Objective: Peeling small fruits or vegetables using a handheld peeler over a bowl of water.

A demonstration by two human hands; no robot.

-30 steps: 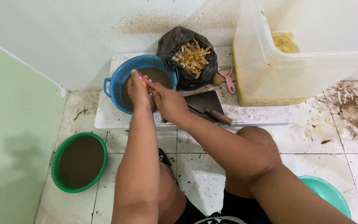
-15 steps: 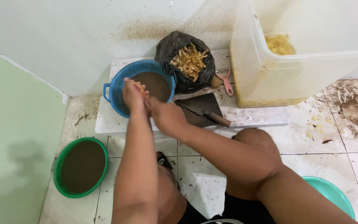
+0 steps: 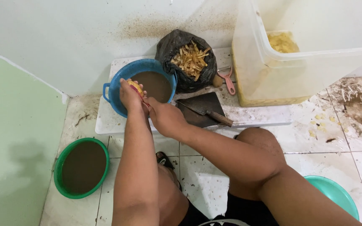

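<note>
My left hand (image 3: 128,97) grips a small yellow peeled tuber (image 3: 136,86) over the near left rim of a blue basin (image 3: 110,97) of brown water. Pressed against it, my right hand (image 3: 165,118) is closed on a thin reddish tool (image 3: 146,103), most of which is hidden by the fingers. Both hands touch at the tuber. The basin stands on a white tray (image 3: 252,117) on the tiled floor.
A black bag of yellowish peel strips (image 3: 189,58), a pink peeler (image 3: 228,78) and a cleaver (image 3: 208,112) lie on the tray. A large translucent tub (image 3: 306,67) holds yellow pieces. A green basin (image 3: 59,171) of brown water sits left, a teal basin (image 3: 336,194) right.
Both hands have drawn back a little from the middle of the blue basin toward its near left rim, still working on the tuber.
</note>
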